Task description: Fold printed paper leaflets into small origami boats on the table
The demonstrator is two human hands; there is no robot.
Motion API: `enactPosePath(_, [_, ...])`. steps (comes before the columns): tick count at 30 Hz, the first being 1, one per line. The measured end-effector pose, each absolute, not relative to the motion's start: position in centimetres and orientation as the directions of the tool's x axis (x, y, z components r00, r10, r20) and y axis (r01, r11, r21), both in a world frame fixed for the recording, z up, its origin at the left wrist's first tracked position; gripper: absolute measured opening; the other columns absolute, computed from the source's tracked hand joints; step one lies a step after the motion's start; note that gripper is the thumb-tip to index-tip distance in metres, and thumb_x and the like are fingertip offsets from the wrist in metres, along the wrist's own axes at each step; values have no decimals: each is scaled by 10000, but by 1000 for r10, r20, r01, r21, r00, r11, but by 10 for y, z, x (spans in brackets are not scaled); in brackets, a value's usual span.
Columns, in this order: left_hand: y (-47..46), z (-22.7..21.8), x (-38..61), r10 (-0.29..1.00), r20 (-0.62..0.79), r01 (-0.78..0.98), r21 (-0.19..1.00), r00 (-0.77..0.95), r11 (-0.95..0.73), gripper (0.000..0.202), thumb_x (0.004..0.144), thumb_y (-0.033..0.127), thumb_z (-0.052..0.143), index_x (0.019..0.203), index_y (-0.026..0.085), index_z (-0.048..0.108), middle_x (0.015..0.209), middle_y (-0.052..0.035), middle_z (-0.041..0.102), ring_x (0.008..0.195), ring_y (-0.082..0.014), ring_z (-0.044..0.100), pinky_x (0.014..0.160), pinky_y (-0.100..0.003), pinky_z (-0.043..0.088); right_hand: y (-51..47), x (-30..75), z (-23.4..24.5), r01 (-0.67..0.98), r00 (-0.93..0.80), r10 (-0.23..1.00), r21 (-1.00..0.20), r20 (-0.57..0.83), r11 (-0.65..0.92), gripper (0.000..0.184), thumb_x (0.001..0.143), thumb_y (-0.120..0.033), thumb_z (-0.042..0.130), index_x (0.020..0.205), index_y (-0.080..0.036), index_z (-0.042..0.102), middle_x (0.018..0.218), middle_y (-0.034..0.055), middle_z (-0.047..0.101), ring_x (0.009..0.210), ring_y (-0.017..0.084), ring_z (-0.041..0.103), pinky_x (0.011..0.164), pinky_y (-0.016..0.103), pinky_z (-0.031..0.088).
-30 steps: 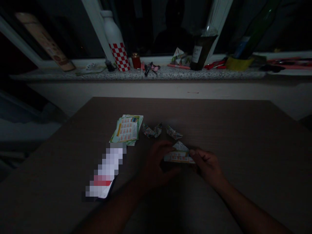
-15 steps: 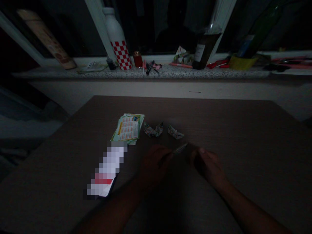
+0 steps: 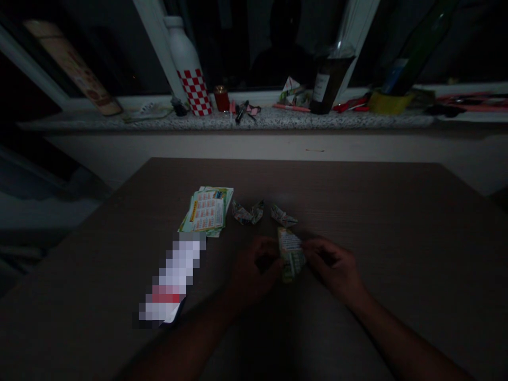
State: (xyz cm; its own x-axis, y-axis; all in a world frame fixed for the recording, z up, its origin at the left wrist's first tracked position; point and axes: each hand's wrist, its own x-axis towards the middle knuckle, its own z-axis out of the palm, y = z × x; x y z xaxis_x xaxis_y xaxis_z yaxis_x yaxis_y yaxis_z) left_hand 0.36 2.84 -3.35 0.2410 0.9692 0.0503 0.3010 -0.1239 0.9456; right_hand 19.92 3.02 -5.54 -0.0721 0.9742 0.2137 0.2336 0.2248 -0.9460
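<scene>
The scene is dim. Both my hands meet over the brown table (image 3: 377,211) on a small folded printed paper (image 3: 290,254). My left hand (image 3: 254,270) pinches its left edge with curled fingers. My right hand (image 3: 333,267) grips its right edge. The paper stands upright between them, its long side running away from me. Just beyond it lie two small folded paper figures, the left figure (image 3: 248,212) and the right figure (image 3: 282,216). A stack of printed paper slips (image 3: 206,211) lies further left.
A pixelated flat object (image 3: 172,283) lies on the table at my left. The stone window sill (image 3: 119,123) behind holds a red-and-white checked bottle (image 3: 189,69), a dark wine bottle (image 3: 329,74), a green bottle (image 3: 416,47), pens and small clutter.
A second ago the paper lay wide and flat between my hands. It then turned edge-on, and it now stands lengthwise, narrower, with both hands closer together on it.
</scene>
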Motion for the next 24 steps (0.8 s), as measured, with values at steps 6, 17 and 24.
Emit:
enactPosePath(6, [37, -26, -11, 874, 283, 547, 692, 394, -471, 413, 732, 69, 543, 1128, 186, 534, 1125, -84, 549, 1075, -218, 523, 941, -384, 437, 34, 204, -52, 407, -301, 913, -829, 276, 385, 161, 875, -193, 496, 917, -199, 651, 827, 55, 624, 783, 194, 583, 692, 311, 466])
enactPosePath(17, [38, -28, -13, 768, 158, 603, 530, 621, -596, 352, 786, 212, 612, 1136, 203, 576, 1144, -82, 558, 1047, -225, 528, 905, -372, 445, 37, 203, -55, 528, -243, 906, -736, 347, 424, 170, 837, -228, 601, 1007, -211, 599, 955, 81, 634, 922, 237, 585, 823, 394, 463])
enactPosePath(24, [40, -29, -16, 766, 148, 666, 410, 625, -623, 265, 763, 266, 647, 1017, 196, 612, 1028, -65, 571, 964, -227, 533, 836, -352, 432, 35, 208, -48, 527, -470, 816, -635, 336, 565, 339, 690, -307, 776, 990, -223, 642, 966, 74, 672, 934, 259, 592, 837, 421, 438])
